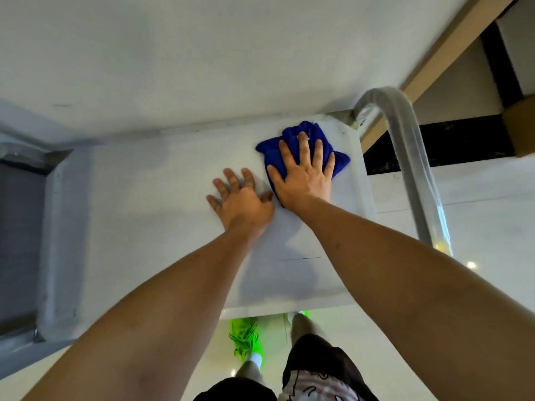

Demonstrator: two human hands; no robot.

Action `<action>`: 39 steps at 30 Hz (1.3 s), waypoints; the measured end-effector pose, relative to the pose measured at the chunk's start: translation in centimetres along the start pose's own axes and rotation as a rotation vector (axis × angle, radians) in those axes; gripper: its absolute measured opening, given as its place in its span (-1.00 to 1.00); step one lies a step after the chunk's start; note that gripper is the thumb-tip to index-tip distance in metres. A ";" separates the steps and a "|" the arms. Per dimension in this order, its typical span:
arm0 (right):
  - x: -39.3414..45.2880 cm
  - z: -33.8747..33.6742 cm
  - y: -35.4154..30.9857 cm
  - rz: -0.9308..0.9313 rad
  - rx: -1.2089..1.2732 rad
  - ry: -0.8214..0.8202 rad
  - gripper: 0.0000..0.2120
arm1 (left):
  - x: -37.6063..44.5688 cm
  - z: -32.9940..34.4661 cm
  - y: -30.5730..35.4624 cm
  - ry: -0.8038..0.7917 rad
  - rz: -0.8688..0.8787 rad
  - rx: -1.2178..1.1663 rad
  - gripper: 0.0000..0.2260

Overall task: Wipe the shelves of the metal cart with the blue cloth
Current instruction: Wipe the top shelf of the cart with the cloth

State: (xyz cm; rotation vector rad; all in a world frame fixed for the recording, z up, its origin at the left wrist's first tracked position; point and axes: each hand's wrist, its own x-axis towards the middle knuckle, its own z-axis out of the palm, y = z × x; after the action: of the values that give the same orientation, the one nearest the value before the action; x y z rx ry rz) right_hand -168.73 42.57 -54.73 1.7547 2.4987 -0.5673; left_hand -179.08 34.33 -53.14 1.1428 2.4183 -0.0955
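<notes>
Two bare forearms are reaching from the bottom of the frame toward its centre, over the top shelf [162, 175] of the metal cart [63, 227], which is filling the middle of the frame. At the right of centre, the right hand [304, 176] is lying flat with its fingers straight and spread, pressing on the blue cloth [292, 146]. This cloth is bunched on the shelf near the upper right corner of it, just beside the curved metal handle [411, 157]. The left hand [241, 199] is resting with spread fingers on the bare shelf, just left of the cloth, and is holding nothing. At the bottom centre, a bright green shoe [246, 340] is standing on the pale floor [492, 227].
</notes>
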 end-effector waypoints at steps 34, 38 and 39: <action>-14.5 1.9 4.9 0.228 -0.027 0.035 -0.32 | -2.2 0.3 0.7 0.116 0.279 0.030 -0.42; -8.8 0.5 4.9 0.176 -0.039 0.022 -0.31 | -0.8 0.4 -0.6 0.099 0.221 0.045 -0.41; -7.3 0.2 4.9 0.164 -0.042 0.017 -0.31 | -0.6 0.6 -0.8 0.099 0.215 0.047 -0.40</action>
State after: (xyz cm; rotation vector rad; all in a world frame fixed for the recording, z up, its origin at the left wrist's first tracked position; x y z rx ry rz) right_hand -161.64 37.39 -54.56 1.9322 2.3299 -0.4868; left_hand -179.09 33.26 -53.49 1.4518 2.3716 -0.0274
